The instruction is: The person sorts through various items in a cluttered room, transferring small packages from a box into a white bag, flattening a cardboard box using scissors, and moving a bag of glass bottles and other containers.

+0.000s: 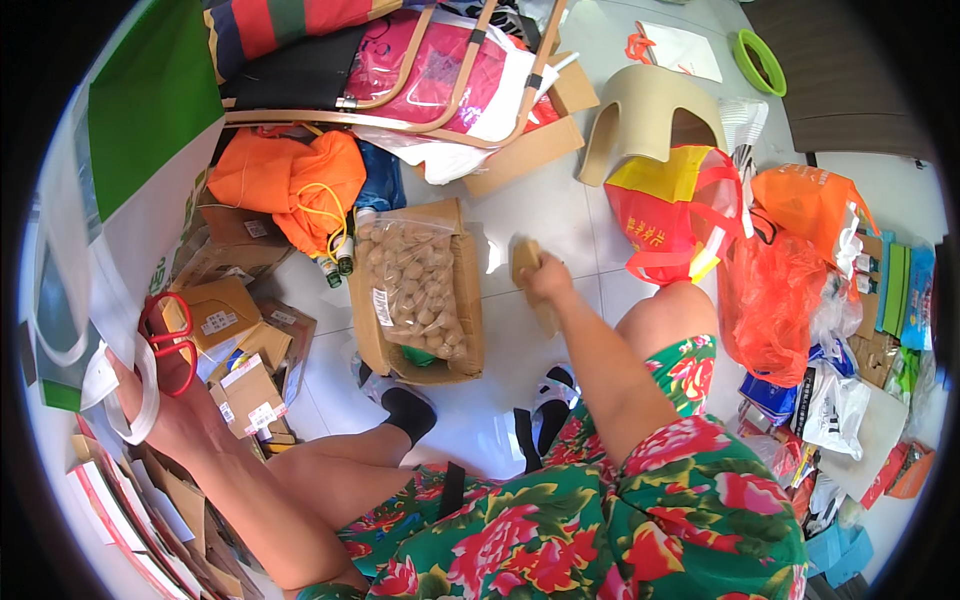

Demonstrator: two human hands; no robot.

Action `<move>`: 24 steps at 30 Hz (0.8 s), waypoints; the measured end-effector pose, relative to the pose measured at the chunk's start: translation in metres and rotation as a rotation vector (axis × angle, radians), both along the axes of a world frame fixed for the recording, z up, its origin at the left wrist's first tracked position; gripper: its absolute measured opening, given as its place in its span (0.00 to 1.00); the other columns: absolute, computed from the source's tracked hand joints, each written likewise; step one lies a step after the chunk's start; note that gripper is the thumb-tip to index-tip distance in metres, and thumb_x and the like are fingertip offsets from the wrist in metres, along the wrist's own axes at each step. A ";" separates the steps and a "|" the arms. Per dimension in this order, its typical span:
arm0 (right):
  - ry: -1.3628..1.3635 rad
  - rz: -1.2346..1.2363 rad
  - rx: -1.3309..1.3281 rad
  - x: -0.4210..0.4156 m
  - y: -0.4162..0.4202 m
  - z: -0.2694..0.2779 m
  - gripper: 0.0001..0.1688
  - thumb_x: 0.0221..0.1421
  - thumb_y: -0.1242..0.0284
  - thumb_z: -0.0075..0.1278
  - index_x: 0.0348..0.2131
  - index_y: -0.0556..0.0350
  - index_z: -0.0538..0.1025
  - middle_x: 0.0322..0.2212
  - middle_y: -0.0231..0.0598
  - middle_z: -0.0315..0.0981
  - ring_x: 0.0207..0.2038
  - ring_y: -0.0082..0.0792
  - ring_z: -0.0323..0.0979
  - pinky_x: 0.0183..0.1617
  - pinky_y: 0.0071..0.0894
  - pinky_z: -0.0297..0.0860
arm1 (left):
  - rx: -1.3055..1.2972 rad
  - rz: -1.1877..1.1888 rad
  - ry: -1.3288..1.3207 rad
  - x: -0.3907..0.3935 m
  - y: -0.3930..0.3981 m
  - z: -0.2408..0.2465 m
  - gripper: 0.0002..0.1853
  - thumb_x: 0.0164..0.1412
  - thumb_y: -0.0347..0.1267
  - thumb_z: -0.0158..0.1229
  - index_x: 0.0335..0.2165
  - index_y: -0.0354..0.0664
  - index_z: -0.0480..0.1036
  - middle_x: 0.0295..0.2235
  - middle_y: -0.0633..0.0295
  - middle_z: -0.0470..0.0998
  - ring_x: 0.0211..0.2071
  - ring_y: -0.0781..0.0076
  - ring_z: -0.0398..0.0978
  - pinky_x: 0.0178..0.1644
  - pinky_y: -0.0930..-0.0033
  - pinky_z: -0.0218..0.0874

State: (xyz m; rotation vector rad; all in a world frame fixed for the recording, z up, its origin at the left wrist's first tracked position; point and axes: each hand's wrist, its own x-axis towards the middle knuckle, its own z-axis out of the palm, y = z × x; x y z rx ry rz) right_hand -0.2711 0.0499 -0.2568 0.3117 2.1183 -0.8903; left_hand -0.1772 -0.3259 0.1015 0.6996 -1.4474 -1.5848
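My right hand (549, 277) grips a flat piece of cardboard (527, 259) above the tiled floor. To its left is an open cardboard box (469, 300), with a clear zip bag of round brown nuts or dried fruit (412, 281) lying on it. Something green (420, 355) shows in the near end of the box. At the far left, my left hand (129, 386) is partly hidden by a white strap (144, 397) of a green and white bag (154, 112). A pair of red-handled scissors (180, 346) sticks out from that hand, its blades hidden.
Small cartons (217, 311) and flattened cardboard (142, 517) crowd the left side. An orange drawstring bag (289, 176) and a folding chair frame (450, 124) lie beyond. On the right are a beige plastic stool (652, 101), a red and yellow bag (660, 214) and a red plastic bag (772, 300).
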 end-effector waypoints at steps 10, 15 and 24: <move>0.539 -0.248 -0.295 -0.050 0.040 0.197 0.27 0.50 0.73 0.52 0.48 0.57 0.60 0.28 0.41 0.74 0.30 0.24 0.72 0.32 0.27 0.69 | -0.036 -0.011 -0.008 -0.016 0.003 -0.006 0.22 0.62 0.37 0.48 0.46 0.28 0.64 0.43 0.51 0.71 0.43 0.62 0.71 0.44 0.65 0.63; 0.879 -0.696 -0.393 -0.075 0.152 0.265 0.22 0.55 0.76 0.48 0.48 0.56 0.58 0.27 0.38 0.72 0.28 0.24 0.72 0.28 0.22 0.68 | 0.013 0.006 0.024 -0.015 -0.007 -0.013 0.21 0.62 0.37 0.49 0.45 0.26 0.66 0.44 0.49 0.70 0.43 0.62 0.69 0.47 0.65 0.63; 0.694 0.193 0.419 -0.104 0.233 0.254 0.09 0.45 0.69 0.49 0.30 0.50 0.77 0.28 0.47 0.74 0.34 0.45 0.73 0.40 0.39 0.69 | 0.010 -0.029 0.039 -0.019 -0.007 -0.013 0.22 0.62 0.39 0.48 0.46 0.28 0.65 0.43 0.50 0.71 0.41 0.62 0.71 0.47 0.64 0.62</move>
